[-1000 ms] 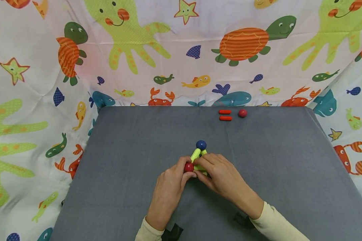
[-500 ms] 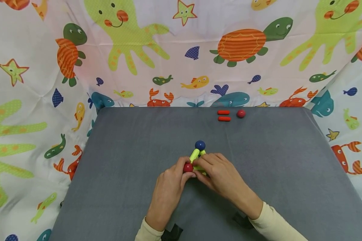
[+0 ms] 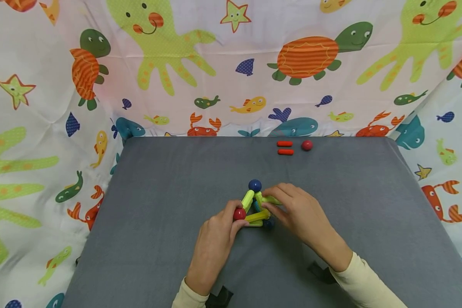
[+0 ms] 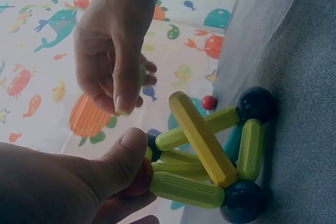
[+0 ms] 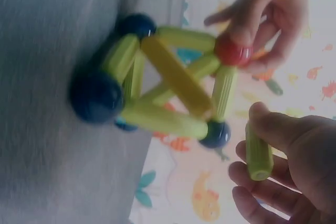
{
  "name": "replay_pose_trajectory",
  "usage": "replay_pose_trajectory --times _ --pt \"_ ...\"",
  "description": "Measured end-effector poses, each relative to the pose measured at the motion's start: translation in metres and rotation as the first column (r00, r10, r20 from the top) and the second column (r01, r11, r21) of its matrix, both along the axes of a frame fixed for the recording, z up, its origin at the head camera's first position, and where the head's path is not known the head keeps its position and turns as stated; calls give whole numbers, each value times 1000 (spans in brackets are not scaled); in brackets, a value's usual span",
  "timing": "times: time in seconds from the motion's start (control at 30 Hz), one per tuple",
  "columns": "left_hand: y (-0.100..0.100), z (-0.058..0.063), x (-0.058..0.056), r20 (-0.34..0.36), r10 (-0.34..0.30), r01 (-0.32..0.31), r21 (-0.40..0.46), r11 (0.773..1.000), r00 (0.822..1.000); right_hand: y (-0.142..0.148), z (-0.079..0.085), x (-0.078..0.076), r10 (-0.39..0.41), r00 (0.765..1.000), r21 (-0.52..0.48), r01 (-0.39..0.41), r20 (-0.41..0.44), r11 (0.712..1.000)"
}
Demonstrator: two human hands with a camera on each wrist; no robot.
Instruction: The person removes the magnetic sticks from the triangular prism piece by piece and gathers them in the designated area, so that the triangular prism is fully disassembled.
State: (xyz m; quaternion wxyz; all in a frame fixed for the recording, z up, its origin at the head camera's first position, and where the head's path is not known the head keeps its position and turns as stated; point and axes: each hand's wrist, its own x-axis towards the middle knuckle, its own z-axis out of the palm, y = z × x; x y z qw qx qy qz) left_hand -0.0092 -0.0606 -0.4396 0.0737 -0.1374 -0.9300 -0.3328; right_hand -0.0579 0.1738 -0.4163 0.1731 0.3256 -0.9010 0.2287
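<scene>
My left hand [image 3: 217, 233] pinches a red ball [image 3: 239, 214] at one corner of a small frame built of rods and balls. Light green rods [image 4: 186, 190] link that ball to dark blue balls [image 5: 97, 96], and a teal rod [image 4: 233, 142] shows behind. A yellow rod [image 5: 176, 77] slants across the frame, one end at a lower blue ball. Just right of the frame, my right hand [image 3: 302, 209] holds a loose light green rod [image 5: 259, 156] between thumb and fingers. In the right wrist view this rod stands apart from the frame.
Two short red rods [image 3: 285, 143] and another red ball [image 3: 306, 145] lie at the far edge of the grey table [image 3: 177, 171]. A cloth printed with sea animals [image 3: 215, 55] hangs behind and at the sides.
My right hand has moved right and slightly away from me, off the frame, with a green rod now showing in its fingers. The yellow rod is now uncovered. My left hand keeps its place.
</scene>
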Motion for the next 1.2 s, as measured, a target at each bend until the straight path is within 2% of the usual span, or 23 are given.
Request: replay_pose_trajectory --times 0.2,0.37,0.63,0.83,0.97,1.2 --pt "-1 1 -1 4 4 -4 -5 1000 1000 16 0 -15 -38 999 -13 38 -8 999" --pt "-1 1 -1 7 6 -6 -4 1000 1000 27 -4 -32 -85 996 -1 85 24 996" --pt "-2 -1 -1 11 6 -6 -8 1000 1000 44 -26 -67 -151 982 17 150 111 989" --pt "-2 -1 -2 17 7 -6 -7 1000 1000 50 -40 -95 -165 980 41 162 108 986" --pt "-2 -1 -1 24 6 -6 -12 1000 1000 50 -50 -112 -203 974 81 195 100 977" --pt "-1 -1 -1 21 -3 3 -12 1000 1000 52 -64 -135 -264 960 149 249 88 957"
